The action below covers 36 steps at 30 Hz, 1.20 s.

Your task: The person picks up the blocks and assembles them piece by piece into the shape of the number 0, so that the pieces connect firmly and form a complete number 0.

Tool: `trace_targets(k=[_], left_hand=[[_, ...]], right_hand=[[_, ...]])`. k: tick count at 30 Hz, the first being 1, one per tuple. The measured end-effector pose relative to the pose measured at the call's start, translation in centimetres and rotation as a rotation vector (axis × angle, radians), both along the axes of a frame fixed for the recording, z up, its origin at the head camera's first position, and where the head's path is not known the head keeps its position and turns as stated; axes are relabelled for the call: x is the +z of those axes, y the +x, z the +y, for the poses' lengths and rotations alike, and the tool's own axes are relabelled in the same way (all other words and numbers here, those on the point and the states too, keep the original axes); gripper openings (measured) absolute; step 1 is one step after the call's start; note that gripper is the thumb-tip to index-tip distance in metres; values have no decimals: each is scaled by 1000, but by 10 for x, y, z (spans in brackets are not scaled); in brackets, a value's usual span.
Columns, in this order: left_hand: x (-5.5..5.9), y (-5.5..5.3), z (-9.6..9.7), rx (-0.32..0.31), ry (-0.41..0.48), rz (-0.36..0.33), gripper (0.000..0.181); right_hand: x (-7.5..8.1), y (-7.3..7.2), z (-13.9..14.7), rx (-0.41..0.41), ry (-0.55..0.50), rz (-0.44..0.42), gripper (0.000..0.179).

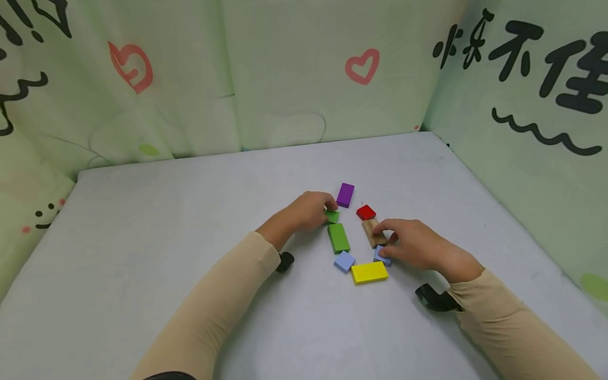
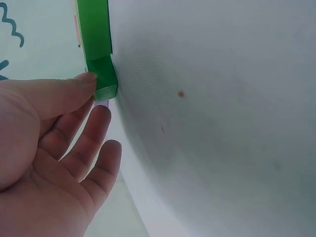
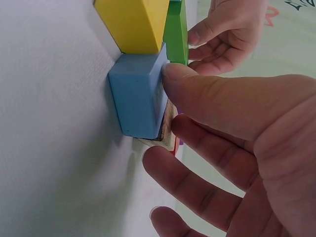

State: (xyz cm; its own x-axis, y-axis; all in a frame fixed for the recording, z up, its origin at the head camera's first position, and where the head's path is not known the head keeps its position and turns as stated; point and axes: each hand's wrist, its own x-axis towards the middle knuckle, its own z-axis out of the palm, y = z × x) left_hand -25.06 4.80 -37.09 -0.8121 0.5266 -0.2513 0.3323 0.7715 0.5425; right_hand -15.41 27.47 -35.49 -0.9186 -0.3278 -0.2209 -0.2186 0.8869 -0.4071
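Note:
In the head view, my left hand (image 1: 311, 212) pinches a small green block (image 1: 332, 216) at the upper end of a longer green block (image 1: 338, 237). The left wrist view shows its thumb (image 2: 81, 89) on that small block, the other fingers loosely spread. My right hand (image 1: 418, 245) reaches in from the right. Its thumb touches a light blue block (image 3: 136, 94), and its index finger lies over the wooden block (image 1: 370, 235). A red block (image 1: 366, 212) sits above the wooden one. Below are a yellow block (image 1: 369, 273) and another light blue block (image 1: 344, 261).
A purple block (image 1: 345, 195) lies past the left fingertips, making part of a rough ring of blocks on the white table (image 1: 166, 253). Pale green printed curtains (image 1: 285, 74) hang along the back and sides. Each wrist wears a black device (image 1: 434, 299).

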Motion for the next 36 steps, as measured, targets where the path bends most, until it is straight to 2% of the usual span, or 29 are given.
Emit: trace_targets(k=[16,23,30,36], left_hand=[[2,3,-3,-8,7,30,35],[4,11,-1,0,17,28,33],[2,21,0,1,32,35,33],[0,25,0,30,17,46,34]], right_hand=[[0,0,-1,-15,2,-8,42],[0,0,0,-15,1,-15,42],[0,-1,-1,-17,1,-19,42],[0,-1,-1,-14,0,-15,42]])
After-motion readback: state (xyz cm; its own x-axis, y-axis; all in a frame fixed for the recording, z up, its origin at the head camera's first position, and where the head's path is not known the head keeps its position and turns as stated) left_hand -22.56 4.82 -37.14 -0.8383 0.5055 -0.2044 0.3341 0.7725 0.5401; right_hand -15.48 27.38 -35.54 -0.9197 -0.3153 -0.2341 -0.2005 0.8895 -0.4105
